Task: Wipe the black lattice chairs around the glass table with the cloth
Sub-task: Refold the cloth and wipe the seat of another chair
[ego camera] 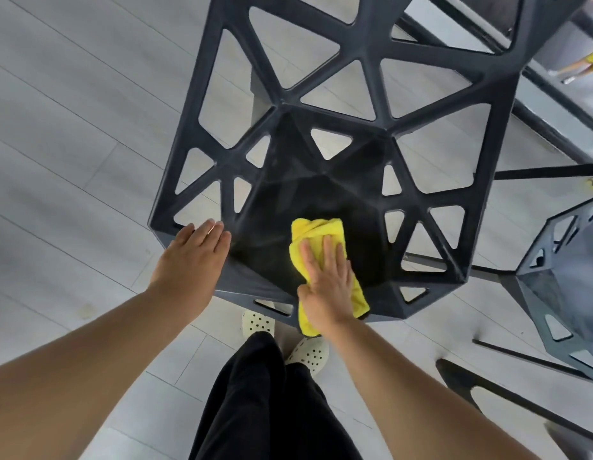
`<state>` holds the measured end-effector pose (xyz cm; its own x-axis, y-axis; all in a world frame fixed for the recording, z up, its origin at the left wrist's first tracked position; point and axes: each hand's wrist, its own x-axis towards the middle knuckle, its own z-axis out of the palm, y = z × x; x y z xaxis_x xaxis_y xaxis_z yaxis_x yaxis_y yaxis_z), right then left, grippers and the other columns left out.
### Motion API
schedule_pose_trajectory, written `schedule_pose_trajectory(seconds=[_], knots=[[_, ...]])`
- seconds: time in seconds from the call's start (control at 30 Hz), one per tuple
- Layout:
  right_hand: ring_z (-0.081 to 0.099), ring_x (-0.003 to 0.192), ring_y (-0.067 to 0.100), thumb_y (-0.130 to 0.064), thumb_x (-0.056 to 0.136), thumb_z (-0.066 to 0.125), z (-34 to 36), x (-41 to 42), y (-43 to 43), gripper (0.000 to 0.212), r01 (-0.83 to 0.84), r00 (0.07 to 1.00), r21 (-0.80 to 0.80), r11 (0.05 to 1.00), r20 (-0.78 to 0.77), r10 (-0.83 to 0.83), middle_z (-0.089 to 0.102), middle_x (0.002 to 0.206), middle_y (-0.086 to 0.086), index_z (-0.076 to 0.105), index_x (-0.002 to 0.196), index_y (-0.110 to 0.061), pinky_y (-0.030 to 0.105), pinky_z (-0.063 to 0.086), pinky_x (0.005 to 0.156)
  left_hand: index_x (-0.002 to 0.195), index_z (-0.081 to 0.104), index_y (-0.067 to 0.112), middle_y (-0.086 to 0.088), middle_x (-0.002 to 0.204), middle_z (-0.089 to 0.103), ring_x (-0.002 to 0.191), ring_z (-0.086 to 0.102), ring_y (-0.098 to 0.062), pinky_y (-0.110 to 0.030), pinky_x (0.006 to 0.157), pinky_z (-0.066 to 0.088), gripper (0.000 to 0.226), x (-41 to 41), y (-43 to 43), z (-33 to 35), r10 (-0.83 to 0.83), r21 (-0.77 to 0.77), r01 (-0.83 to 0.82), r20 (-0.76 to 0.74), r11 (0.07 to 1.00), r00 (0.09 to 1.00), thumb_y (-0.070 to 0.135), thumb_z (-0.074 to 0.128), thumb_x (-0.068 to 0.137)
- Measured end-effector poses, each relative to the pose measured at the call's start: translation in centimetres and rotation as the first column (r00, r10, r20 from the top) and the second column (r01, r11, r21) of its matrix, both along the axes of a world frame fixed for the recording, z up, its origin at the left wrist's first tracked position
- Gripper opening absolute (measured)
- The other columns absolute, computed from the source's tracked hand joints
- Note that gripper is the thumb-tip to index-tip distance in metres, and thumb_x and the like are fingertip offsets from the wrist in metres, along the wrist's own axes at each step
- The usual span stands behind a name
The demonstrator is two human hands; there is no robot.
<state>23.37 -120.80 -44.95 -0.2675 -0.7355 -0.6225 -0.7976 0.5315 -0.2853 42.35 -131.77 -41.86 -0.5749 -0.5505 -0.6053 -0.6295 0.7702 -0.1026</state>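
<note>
A black lattice chair (338, 104) with triangular cut-outs fills the middle of the view, seen from above. On its solid dark seat lies a folded yellow cloth (318, 232). My right hand (328, 280) presses flat on the cloth, fingers stretched forward, near the seat's front edge. My left hand (192, 257) rests flat on the chair's left front corner, fingers together, holding nothing. A second lattice chair (560, 273) stands at the right edge.
The glass table (560, 81) with its dark frame runs along the upper right. Pale grey plank floor (72, 134) spreads to the left. My legs in black trousers and light perforated shoes (258, 323) stand just before the chair.
</note>
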Motion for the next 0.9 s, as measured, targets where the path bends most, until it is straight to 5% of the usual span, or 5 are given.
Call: schedule_pose_trajectory(seconds=[0.23,0.47,0.53,0.7,0.9], knots=[[-0.037,0.134,0.034,-0.01,0.085,0.052,0.1,8.0,-2.2,0.097,-0.303,0.945,-0.03,0.952,0.117,0.305,-0.034,0.151,0.009,-0.019,0.147,-0.031,0.049,-0.016,0.112,0.131,0.05,-0.001,-0.018,0.137,0.049,0.133,0.039,-0.033,-0.046,0.108,0.03,0.06,2.6,-1.5,-0.2,0.057,-0.108,-0.076,-0.168,0.991,0.984,0.011,0.06,0.073],[-0.023,0.141,0.035,-0.011,0.084,0.056,-1.2,7.7,-0.4,0.093,-0.617,0.775,-0.221,0.755,0.0,0.632,-0.018,0.157,0.007,-0.006,0.15,-0.033,0.047,-0.012,0.113,0.121,0.058,-0.005,-0.021,0.128,0.056,0.124,0.049,-0.036,-0.05,0.101,0.039,0.062,3.0,-1.1,0.7,0.057,-0.11,-0.076,-0.164,0.991,0.985,0.008,0.069,0.061],[-0.017,0.143,0.033,-0.013,0.083,0.056,-1.5,5.7,0.8,0.09,-0.685,0.71,-0.254,0.683,-0.022,0.704,-0.011,0.159,0.005,0.0,0.15,-0.034,0.046,-0.01,0.114,0.128,0.052,-0.003,-0.02,0.135,0.051,0.13,0.043,-0.035,-0.048,0.105,0.034,0.064,2.2,-0.9,1.0,0.041,-0.104,-0.055,-0.127,0.993,0.991,0.012,0.066,0.068],[0.012,0.144,0.035,-0.019,0.075,0.064,-2.2,-0.4,4.9,0.088,-0.706,0.697,-0.281,0.65,-0.109,0.709,0.014,0.158,0.005,0.019,0.148,-0.037,0.046,0.011,0.114,0.149,-0.001,0.007,-0.011,0.158,-0.005,0.145,-0.007,-0.025,-0.039,0.117,0.0,0.062,-2.2,0.6,1.6,-0.04,-0.076,0.041,0.013,0.996,0.999,0.021,0.028,0.096],[0.015,0.144,0.031,-0.01,0.072,0.064,-1.4,-9.2,9.2,0.091,-0.608,0.786,-0.313,0.73,-0.101,0.61,0.015,0.158,0.002,0.021,0.148,-0.036,0.045,0.018,0.114,0.15,0.005,0.009,-0.01,0.158,-0.001,0.145,-0.006,-0.024,-0.038,0.117,-0.001,0.062,-9.7,3.1,2.5,-0.058,-0.04,0.056,-0.066,0.998,0.996,0.019,0.034,0.095]])
